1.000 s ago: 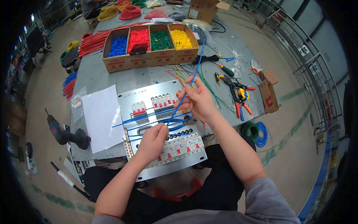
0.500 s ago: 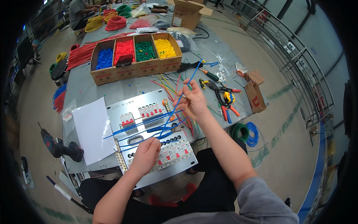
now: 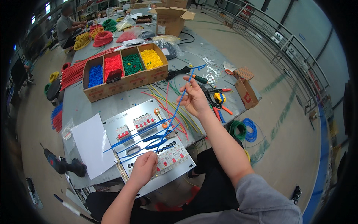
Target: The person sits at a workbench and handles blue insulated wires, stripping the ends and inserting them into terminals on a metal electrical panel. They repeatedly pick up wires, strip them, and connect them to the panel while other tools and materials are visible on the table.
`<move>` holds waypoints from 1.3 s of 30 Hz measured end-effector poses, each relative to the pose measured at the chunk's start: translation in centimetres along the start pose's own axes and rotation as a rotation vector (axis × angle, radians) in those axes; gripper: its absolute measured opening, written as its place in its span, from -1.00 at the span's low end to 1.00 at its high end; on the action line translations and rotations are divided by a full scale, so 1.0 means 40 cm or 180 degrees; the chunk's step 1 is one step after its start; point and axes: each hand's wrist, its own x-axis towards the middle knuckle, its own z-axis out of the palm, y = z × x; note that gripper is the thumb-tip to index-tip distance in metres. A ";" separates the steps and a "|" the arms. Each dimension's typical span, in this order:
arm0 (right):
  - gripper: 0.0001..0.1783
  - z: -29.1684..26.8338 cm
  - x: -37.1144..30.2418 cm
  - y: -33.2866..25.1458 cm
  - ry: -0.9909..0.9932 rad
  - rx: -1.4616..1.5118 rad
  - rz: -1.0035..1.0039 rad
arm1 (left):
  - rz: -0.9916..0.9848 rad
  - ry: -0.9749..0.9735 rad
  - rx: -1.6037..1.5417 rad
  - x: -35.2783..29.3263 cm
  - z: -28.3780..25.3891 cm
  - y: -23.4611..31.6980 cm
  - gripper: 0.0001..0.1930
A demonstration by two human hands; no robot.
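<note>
By the near left corner of the table [image 3: 80, 106], your cordless drill [image 3: 61, 162] stands beside a white sheet [image 3: 91, 145]. Farther up the left side, a divided cardboard box [image 3: 125, 84] of coloured pieces takes up much of the surface. The metal panel [image 3: 112, 125] overhangs the near edge, blue lengths crossing it. Your left hand [image 3: 144, 168] is closed on a blue wire [image 3: 171, 121], covering some breakers; the wire slants up to your right hand [image 3: 193, 99], whose fingers curl loosely; you can't tell whether they grip it. Pliers [image 3: 214, 90] crowd the right edge.
</note>
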 end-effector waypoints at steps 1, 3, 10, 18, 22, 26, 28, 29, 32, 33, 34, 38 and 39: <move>-0.62 -0.007 0.002 -0.011 0.0027 0.0016 -0.0069 | 0.0008 -0.0029 -0.0040 -0.001 0.002 0.001 -0.67; -0.65 -0.013 0.001 -0.019 0.0034 -0.0078 -0.0138 | 0.0024 -0.0068 -0.0124 -0.007 0.003 0.002 -0.67; -0.58 -0.042 -0.010 -0.060 0.0160 -0.0120 -0.0281 | -0.0067 -0.0024 0.0105 -0.004 0.009 -0.002 -0.67; -0.66 -0.087 -0.028 -0.132 0.0352 -0.0044 -0.0583 | -0.0130 -0.0122 0.0335 0.000 0.014 -0.030 -0.67; -0.71 -0.084 -0.041 -0.141 0.0561 -0.0364 -0.0672 | 0.0077 0.0164 0.0906 0.008 0.014 -0.038 -0.65; -0.73 -0.080 -0.058 -0.163 0.0539 -0.0672 -0.0881 | 0.0503 0.0434 0.1820 0.020 0.019 -0.031 -0.64; -0.73 -0.082 -0.067 -0.180 0.0493 -0.0696 -0.0964 | 0.0552 0.0534 0.2078 0.029 0.024 -0.019 -0.65; -0.72 -0.082 -0.071 -0.187 0.0467 -0.0705 -0.1002 | 0.0584 0.0590 0.2178 0.035 0.023 -0.018 -0.65; -0.73 -0.089 -0.081 -0.207 0.0449 -0.0562 -0.1043 | 0.0644 0.0637 0.2411 0.039 0.035 0.004 -0.67; -0.73 -0.099 -0.081 -0.211 0.0566 -0.0448 -0.0947 | 0.0661 0.0625 0.2477 0.039 0.043 0.012 -0.67; -0.73 -0.109 -0.078 -0.214 0.0681 -0.0333 -0.0850 | 0.0793 0.0553 0.2490 0.040 0.048 0.013 -0.68; -0.76 -0.173 -0.058 -0.203 0.1303 -0.0038 -0.0225 | 0.0967 0.0450 0.2519 0.044 0.068 0.024 -0.69; -0.75 -0.175 -0.059 -0.199 0.1263 -0.0190 -0.0273 | 0.0915 0.0485 0.2520 0.044 0.069 0.027 -0.67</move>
